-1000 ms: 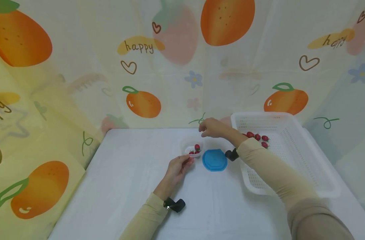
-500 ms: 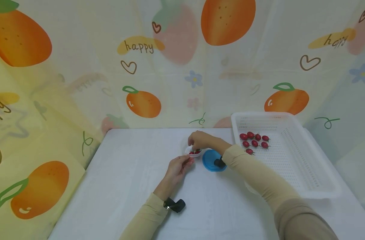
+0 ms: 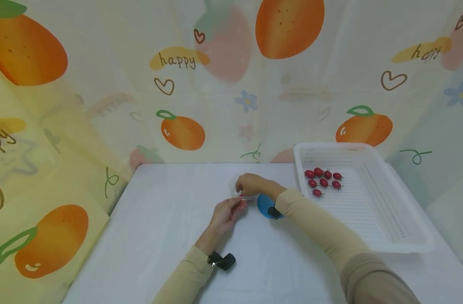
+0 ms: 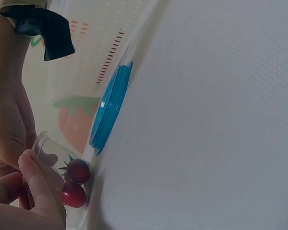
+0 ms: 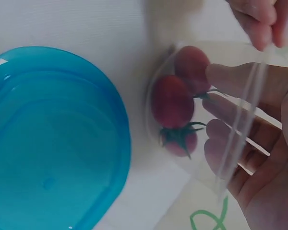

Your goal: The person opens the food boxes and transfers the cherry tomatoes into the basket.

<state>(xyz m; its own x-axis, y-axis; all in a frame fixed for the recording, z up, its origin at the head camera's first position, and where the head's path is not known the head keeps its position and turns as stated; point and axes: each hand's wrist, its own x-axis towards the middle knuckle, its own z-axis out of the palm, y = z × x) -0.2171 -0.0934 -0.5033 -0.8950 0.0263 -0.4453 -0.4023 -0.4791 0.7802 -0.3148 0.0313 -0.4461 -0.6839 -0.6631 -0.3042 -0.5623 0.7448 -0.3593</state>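
In the head view, my left hand (image 3: 225, 215) pinches the rim of a small clear plastic container (image 5: 201, 172) between thumb and fingers. My right hand (image 3: 254, 184) reaches down into that container from above. Within it the right wrist view shows several cherry tomatoes (image 5: 173, 101) with green stems. The right hand's fingers (image 5: 225, 81) are loosely bent and spread, one tip beside or against the upper tomato; nothing is clearly gripped. On the table next to the container lies a blue lid (image 5: 53, 143), partly covered by my right wrist in the head view.
A white perforated basket (image 3: 372, 202) stands on the right of the table, with several cherry tomatoes (image 3: 323, 183) near its back left corner. White cloth (image 3: 159, 228) covers the table. A fruit-printed curtain (image 3: 224, 122) hangs behind and at the sides.
My right hand has come left and down from beside the basket into the clear container, its forearm now crossing part of the blue lid. The left hand has stayed on the container's rim.
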